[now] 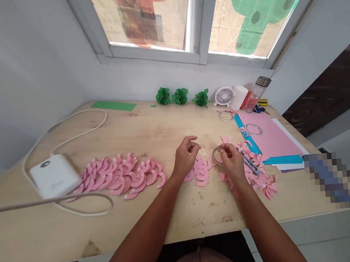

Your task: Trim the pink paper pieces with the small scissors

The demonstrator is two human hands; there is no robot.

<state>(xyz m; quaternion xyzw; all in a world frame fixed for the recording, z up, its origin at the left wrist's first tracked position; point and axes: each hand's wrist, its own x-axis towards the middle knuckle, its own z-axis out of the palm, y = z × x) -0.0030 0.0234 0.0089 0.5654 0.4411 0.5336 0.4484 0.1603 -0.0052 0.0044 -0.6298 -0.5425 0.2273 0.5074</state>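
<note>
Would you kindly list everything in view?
Table: one, pale wood, centre
Window: one, white, behind
Boxy device: one, white, left
Cable: count unclear, white, left
Paper curves: many, pink, left and centre
Paper scraps: many, pink, right
Paper strip: one, green, back left
Paper clusters: three, green, back
Fan: one, white, back right
Cylinder: one, white, beside fan
Bottle: one, clear, back right
Red item: one, red, beside bottle
Yellow item: one, yellow, back right
Sheets: several; pink, blue, white; right
Tool: one, bluish, among scraps
Rings: three, silver; one held, two right
Left hand: one, centre
Right hand: one, centre right, holding ring
</note>
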